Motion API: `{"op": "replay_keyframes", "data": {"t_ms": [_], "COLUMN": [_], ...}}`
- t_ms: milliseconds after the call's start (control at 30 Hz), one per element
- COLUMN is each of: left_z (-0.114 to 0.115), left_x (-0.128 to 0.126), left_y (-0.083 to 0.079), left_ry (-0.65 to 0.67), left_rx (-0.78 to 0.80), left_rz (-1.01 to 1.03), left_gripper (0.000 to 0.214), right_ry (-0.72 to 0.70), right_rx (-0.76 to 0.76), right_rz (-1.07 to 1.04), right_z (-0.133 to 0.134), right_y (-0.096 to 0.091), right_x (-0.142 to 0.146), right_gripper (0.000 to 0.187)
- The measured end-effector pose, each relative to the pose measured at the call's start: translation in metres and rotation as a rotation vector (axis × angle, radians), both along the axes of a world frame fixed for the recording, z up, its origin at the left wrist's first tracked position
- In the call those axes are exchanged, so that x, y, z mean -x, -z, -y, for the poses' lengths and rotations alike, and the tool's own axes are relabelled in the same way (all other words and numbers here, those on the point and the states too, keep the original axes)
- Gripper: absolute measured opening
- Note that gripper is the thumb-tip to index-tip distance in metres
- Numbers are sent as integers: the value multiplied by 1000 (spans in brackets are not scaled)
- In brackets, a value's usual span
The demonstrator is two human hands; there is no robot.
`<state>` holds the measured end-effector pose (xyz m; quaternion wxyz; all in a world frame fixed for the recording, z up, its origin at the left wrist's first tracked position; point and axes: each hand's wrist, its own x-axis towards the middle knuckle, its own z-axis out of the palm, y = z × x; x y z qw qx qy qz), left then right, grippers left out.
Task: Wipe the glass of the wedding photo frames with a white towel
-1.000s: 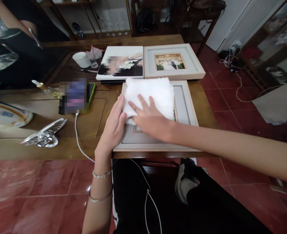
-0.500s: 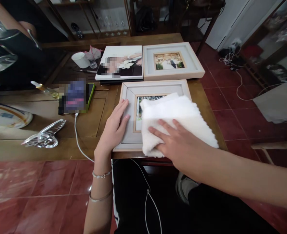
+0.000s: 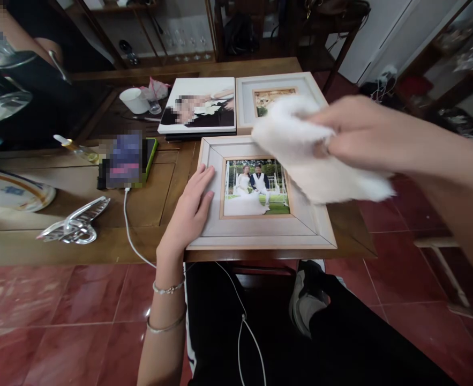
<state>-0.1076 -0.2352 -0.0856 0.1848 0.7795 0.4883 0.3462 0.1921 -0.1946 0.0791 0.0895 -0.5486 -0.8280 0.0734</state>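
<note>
A pale picture frame [image 3: 256, 234] holding a wedding photo lies flat at the table's near edge. My left hand [image 3: 190, 206] rests along its left side, fingers stretched out and lying on the border. Blurred by motion, my right hand [image 3: 352, 131] grips a fluffy white cloth [image 3: 300, 155]. The cloth is raised over the right part of this frame and hides its upper right corner. Behind, a second pale frame [image 3: 244, 99] is partly covered by the cloth and my right hand. To its left lies a white-edged photo panel [image 3: 204, 86].
On the table's left are a phone [image 3: 124, 161] with a white cable [image 3: 127, 220], a dropper bottle [image 3: 77, 149], a silver hair claw [image 3: 75, 222] and an oval plate [image 3: 15, 190]. A white cup [image 3: 134, 100] stands farther back. Another person's arm [image 3: 23, 32] shows at the upper left.
My right hand has lifted the white cloth off the near frame and moved it up and to the right, uncovering the photo. My left hand has stayed on the frame's left side.
</note>
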Motion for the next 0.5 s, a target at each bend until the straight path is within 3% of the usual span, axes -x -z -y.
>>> {"op": "replay_keyframes", "data": {"t_ms": [100, 200, 300, 367, 500], "left_z": [0, -1, -1, -1, -1], "left_x": [1, 2, 1, 0, -2], "left_y": [1, 2, 0, -1, -2], "left_ry": [4, 6, 2, 4, 18], "left_rx": [-16, -30, -30, -34, -36], "left_rz": [-24, -49, -66, -67, -67], "left_gripper": [50, 49, 48, 47, 44], "right_ry": [-137, -322, -564, -651, -597], "right_rx": [-144, -237, -122, -14, 46], "right_rz": [-60, 73, 274, 325, 313], "right_z": [-17, -36, -53, -59, -55], "right_y": [9, 34, 59, 70, 79], "right_x": [36, 72, 98, 107, 101], "right_gripper": [60, 77, 66, 61, 59]}}
